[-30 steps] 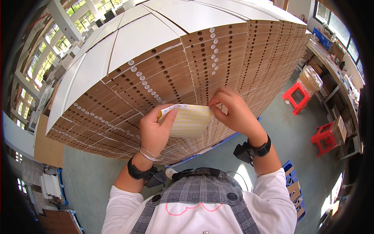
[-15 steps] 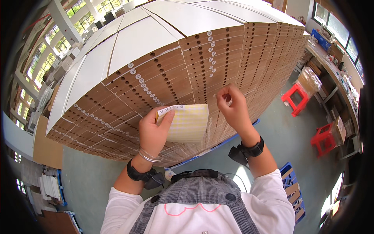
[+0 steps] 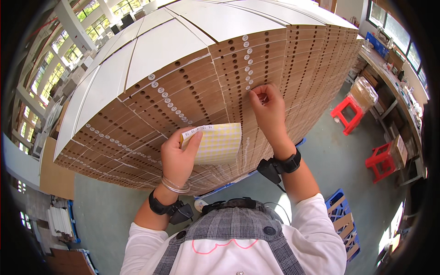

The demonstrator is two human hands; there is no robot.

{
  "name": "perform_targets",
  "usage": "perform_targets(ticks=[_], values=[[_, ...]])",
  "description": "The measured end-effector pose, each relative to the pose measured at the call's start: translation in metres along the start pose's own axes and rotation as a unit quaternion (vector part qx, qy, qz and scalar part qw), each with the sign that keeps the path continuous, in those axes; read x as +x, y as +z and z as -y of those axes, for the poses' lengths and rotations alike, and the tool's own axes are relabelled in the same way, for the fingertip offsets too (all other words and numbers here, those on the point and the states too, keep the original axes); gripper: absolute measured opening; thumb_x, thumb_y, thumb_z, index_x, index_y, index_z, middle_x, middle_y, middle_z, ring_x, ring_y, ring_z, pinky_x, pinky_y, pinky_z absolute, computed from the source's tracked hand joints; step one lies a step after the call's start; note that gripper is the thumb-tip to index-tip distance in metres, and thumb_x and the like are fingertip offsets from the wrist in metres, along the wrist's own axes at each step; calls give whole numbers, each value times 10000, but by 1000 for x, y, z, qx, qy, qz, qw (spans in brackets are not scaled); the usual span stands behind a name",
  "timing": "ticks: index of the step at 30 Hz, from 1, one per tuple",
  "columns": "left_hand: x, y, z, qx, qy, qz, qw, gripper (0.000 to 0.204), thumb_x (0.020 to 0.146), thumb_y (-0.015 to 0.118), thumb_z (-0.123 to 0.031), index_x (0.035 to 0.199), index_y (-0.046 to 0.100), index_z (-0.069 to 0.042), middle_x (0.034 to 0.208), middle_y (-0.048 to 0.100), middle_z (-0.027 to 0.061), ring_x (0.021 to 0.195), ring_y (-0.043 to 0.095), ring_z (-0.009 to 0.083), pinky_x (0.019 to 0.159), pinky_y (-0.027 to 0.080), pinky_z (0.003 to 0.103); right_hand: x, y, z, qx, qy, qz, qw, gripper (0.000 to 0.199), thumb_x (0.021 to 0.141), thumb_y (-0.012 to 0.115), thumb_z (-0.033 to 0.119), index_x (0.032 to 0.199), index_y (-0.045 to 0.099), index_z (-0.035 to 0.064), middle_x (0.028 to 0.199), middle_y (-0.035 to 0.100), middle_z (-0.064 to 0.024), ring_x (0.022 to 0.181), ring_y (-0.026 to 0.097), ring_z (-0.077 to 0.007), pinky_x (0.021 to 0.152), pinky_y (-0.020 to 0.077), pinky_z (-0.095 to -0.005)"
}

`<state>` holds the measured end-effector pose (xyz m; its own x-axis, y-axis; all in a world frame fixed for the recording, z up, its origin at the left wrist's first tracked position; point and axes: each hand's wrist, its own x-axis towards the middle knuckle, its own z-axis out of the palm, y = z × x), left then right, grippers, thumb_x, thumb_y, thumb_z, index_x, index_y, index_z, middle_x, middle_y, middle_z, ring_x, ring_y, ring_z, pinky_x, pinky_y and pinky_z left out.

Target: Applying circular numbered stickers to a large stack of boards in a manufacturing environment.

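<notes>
In front of me stands a large stack of white-topped boards (image 3: pixel 162 43), its brown drilled edges facing me. Round white stickers (image 3: pixel 248 57) run down these edges in columns beside dark holes. Between thumb and fingers, my left hand (image 3: pixel 178 158) grips a folded sheet of stickers (image 3: pixel 216 145), yellow and white, in front of the stack. My right hand (image 3: pixel 270 112) is closed in a pinch at a board edge, just below the lowest sticker of the middle column. Whatever its fingertips hold is too small to make out.
Two red plastic stools (image 3: pixel 347 113) with boxes on them stand at the right, near a long cluttered workbench (image 3: pixel 389 78). A blue pallet (image 3: pixel 341 220) with cardboard pieces lies at the lower right. White panels (image 3: pixel 58 220) are piled at the left.
My right hand has moved up and slightly left, from in front of the stack to the edge below the column of stickers. My left hand and the sheet have shifted slightly left.
</notes>
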<state>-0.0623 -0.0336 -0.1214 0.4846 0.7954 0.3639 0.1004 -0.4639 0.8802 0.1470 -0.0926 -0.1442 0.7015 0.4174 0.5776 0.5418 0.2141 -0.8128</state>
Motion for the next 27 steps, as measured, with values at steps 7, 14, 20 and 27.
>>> perform_targets(ticks=[7, 14, 20, 27], values=[[0, -2, -1, -3, -11, -4, 1000, 191, 824, 652, -133, 934, 632, 21, 809, 667, 61, 724, 591, 79, 657, 473, 232, 10, -13, 10, -231, 34, 12, 972, 120, 767, 661, 73, 767, 572, -8, 685, 544, -98, 605, 552, -200, 571, 449, -292], [-19, -16, 12, 21, -1, -5, 1000, 163, 811, 654, -103, 924, 644, 15, 799, 671, 68, 720, 605, 88, 647, 478, 234, -29, -39, 94, 312, 60, 210, 925, 128, 896, 501, 107, 961, 507, -3, 855, 592, -57, 772, 555, -108, 706, 444, -262], [-29, -20, 6, 9, 19, -6, 1000, 140, 803, 657, -78, 909, 647, 13, 783, 668, 71, 691, 600, 90, 622, 475, 235, -48, -52, 166, 691, -19, 476, 545, 355, 946, 411, 341, 1003, 455, -7, 1003, 564, -155, 887, 524, -208, 827, 391, -369], [-33, -25, 6, 16, 65, -12, 998, 120, 791, 665, -61, 878, 648, 19, 760, 664, 77, 680, 602, 96, 614, 470, 232, -63, -29, 182, 763, -44, 499, 408, 619, 856, 428, 558, 1014, 411, -40, 1012, 530, -199, 890, 526, -230, 815, 433, -324]])
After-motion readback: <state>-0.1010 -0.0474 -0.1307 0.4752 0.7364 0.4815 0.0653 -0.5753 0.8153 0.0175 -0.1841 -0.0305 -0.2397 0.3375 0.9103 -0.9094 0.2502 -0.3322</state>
